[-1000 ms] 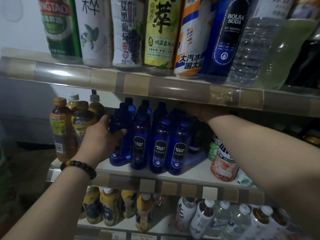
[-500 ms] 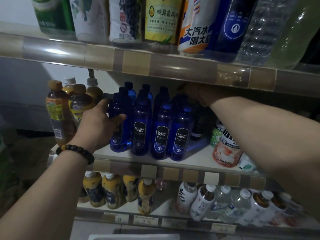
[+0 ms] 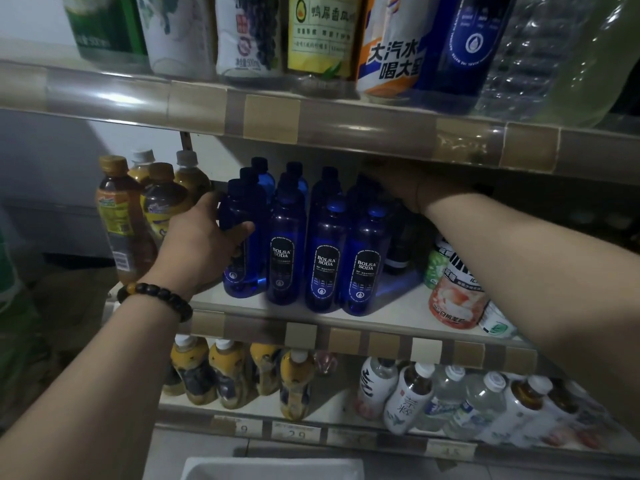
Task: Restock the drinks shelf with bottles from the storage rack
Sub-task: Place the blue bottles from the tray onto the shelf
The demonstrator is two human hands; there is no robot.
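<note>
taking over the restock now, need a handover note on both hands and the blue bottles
Left hand: grips the leftmost front blue bottle, upright on the middle shelf.
Right hand: reaches in above the other blue bottles, under the upper shelf; its grip is in shadow.
Done: four blue bottles across the front, more behind.
To do: line up the held bottle; bare shelf right of the row may take more.

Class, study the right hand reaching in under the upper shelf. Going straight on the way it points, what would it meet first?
Most likely the cap of a rear blue bottle, just left of the right hand. Depth is unclear in the dark; it might pass above the caps to the back wall.
</note>
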